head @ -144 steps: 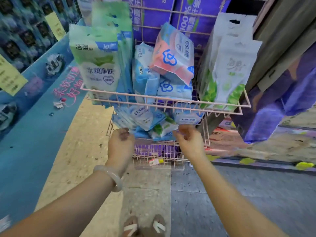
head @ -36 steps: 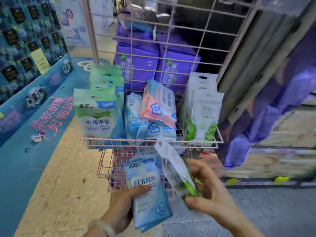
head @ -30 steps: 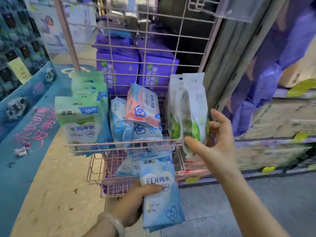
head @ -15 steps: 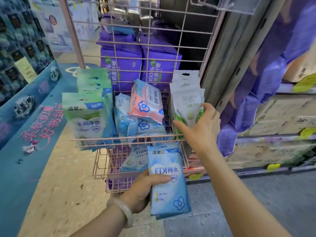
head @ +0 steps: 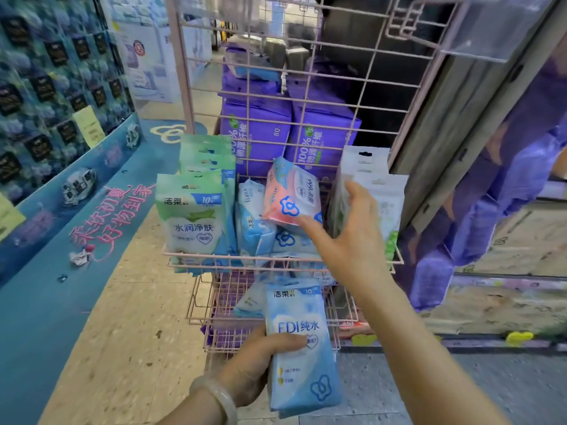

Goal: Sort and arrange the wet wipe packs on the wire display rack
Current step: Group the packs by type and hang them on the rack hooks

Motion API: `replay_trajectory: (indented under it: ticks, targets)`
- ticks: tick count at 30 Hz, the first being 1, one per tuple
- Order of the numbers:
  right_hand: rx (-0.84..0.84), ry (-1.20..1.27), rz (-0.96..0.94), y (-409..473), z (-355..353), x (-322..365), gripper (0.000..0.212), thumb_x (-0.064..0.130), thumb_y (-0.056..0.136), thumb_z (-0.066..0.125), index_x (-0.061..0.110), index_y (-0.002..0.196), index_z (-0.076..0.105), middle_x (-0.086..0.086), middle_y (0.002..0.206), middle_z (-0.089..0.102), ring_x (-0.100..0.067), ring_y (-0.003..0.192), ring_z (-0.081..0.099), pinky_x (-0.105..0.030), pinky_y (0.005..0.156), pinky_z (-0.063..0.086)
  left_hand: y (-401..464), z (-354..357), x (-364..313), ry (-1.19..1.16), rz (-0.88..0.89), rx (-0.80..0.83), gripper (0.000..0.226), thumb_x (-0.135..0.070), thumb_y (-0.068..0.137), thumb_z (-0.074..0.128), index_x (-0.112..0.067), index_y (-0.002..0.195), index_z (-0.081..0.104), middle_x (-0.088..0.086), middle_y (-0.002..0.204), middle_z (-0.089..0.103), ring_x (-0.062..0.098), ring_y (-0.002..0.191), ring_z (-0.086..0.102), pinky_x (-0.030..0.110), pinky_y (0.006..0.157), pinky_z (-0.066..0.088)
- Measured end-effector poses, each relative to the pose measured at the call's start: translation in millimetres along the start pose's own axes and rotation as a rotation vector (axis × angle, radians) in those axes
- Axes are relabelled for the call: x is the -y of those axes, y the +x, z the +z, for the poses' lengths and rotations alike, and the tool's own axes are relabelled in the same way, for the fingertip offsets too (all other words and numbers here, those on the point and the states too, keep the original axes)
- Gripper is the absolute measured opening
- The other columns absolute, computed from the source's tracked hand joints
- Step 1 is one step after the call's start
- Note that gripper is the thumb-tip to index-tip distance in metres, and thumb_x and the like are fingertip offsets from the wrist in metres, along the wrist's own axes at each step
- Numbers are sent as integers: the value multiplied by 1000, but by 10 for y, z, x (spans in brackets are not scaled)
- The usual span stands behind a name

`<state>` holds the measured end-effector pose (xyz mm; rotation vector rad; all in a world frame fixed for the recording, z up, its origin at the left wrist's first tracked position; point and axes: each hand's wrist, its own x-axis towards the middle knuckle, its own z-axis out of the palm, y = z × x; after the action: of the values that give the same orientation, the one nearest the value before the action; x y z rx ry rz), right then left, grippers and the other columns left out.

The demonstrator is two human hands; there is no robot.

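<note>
My left hand [head: 254, 363] grips a stack of blue wet wipe packs [head: 303, 357] low in front of the pink wire rack. My right hand [head: 352, 240] is spread over the upper basket [head: 214, 258], its fingertips against the white-and-green packs [head: 386, 204] standing at the basket's right end and its thumb by a tilted pink pack [head: 291, 194]. Green packs [head: 193, 216] stand at the basket's left end, light-blue packs [head: 251, 228] in the middle. A few blue packs lie in the lower basket [head: 233, 302].
Large purple tissue packs [head: 257, 139] stand behind the rack's back grid. A blue display wall [head: 46, 118] runs along the left. A purple printed panel [head: 491, 194] and a grey post stand close on the right. A clear sign holder [head: 491, 29] hangs at top right.
My right hand has set the white-and-green pack among the others at the basket's right end and spread its fingers. My left hand still holds the blue packs.
</note>
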<state>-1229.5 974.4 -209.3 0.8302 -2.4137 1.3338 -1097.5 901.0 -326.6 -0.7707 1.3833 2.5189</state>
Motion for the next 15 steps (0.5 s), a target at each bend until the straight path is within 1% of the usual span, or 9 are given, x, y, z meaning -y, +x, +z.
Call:
replay_trajectory:
  ticks: [1,3,5,6,8,9,11,13,15]
  targets:
    - [111,72,86,90,109,112,103,63,62,66,15,141,21,-10,143,32,-17,131,30,-21,100,26,-20,-46,8,-11,2,-18,55,-8,54,75,3,108,65,24,102,72,36,84,70,44,77,57]
    - [266,16,267,279,324,245,117,70,58,64,24,146,2,-12,149,22,-27,137,26,-36,106,28,-57,-119,21,-30,11,-55,54,-7,54,74,5,106,65,24,99,73,35,79,71,44,77,57]
    - [336,-103,333,415,491,315,119,68,61,65,25,145,-7,-20,146,23,-38,132,31,-43,105,31,-110,-200,38,-47,17,-82,53,-8,56,73,4,107,65,25,100,72,35,79,70,44,78,56]
    - [332,-127,348,468,533,327,115,61,65,66,24,145,-6,-22,144,26,-40,129,34,-44,103,32,-140,-246,48,-54,15,-98,54,-9,57,73,4,108,65,25,102,71,36,81,70,44,79,56]
    - [272,-44,379,532,540,313,99,42,72,67,19,145,4,-21,140,35,-37,123,42,-41,99,36,-199,-355,93,-70,9,-138,57,-11,57,73,5,111,64,26,102,71,36,82,69,44,78,56]
    - [234,87,399,538,485,306,90,33,74,67,17,143,12,-19,137,40,-33,119,48,-38,97,39,-229,-412,125,-82,3,-156,59,-12,56,73,4,112,63,26,103,70,37,83,68,45,79,55]
    - [209,490,421,474,252,317,76,25,71,69,16,136,30,-9,127,54,-22,105,59,-34,87,49,-292,-526,190,-109,-14,-198,61,-11,56,74,3,114,62,28,106,69,39,86,67,47,82,55]
    - [359,758,309,318,-95,268,62,26,63,68,19,121,51,1,107,67,-12,88,66,-27,72,54,-362,-630,249,-145,-14,-243,60,-5,57,75,1,115,62,27,105,70,38,83,69,48,81,55]
    - [653,901,225,31,-404,148,57,29,56,70,21,112,61,2,100,71,-14,83,66,-24,67,52,-434,-747,296,-192,1,-291,58,-5,58,74,2,114,63,28,107,69,40,86,68,51,86,53]
